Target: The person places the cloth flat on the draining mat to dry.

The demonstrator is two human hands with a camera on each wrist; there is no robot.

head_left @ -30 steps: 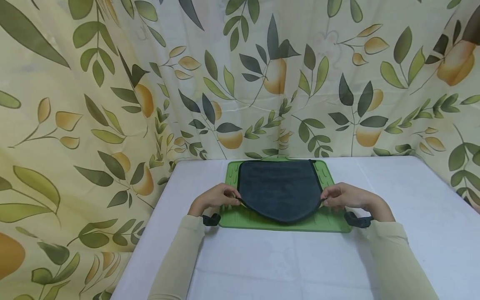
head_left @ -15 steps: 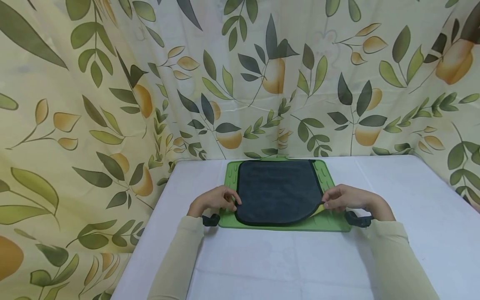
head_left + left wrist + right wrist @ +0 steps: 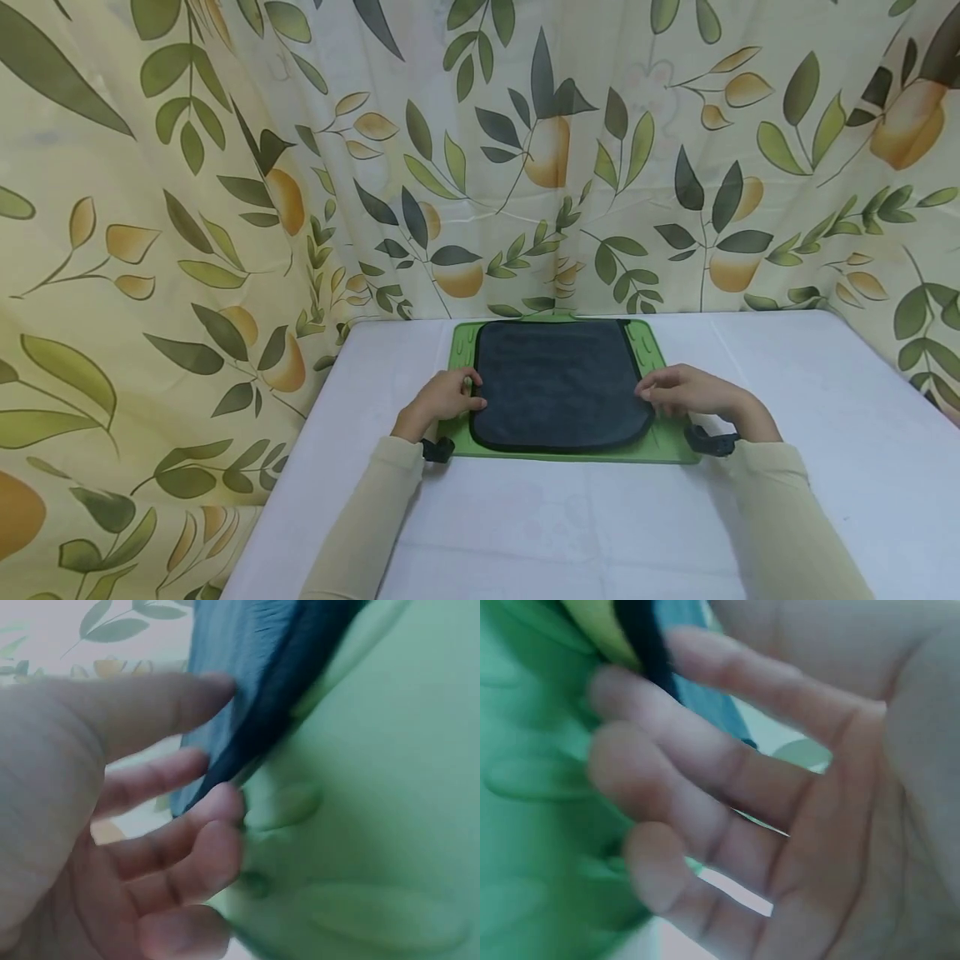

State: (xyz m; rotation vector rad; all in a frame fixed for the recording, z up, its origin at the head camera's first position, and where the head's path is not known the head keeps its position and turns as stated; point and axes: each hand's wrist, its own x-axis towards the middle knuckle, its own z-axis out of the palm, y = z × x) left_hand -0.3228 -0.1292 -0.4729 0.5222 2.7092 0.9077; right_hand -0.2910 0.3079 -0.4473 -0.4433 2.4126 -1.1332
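A dark grey cloth (image 3: 558, 379) with a black hem lies flat on a green ribbed mat (image 3: 663, 450) at the far middle of the table. My left hand (image 3: 450, 396) rests at the cloth's left edge, its fingers relaxed on the mat (image 3: 375, 787) beside the cloth's hem (image 3: 285, 682). At the cloth's right edge is my right hand (image 3: 675, 393), with its fingers spread loosely over the hem (image 3: 641, 637) and the mat (image 3: 532, 787). Neither hand holds anything.
The mat lies on a table covered in white cloth (image 3: 570, 525). A leaf-and-fruit patterned curtain (image 3: 225, 167) hangs close behind the table and along its left side. A black strap (image 3: 437, 450) sits on each wrist.
The cloth's near edge, held up and sagging between both hands a second ago, now lies flat on the mat. Both hands have let go and moved slightly forward.
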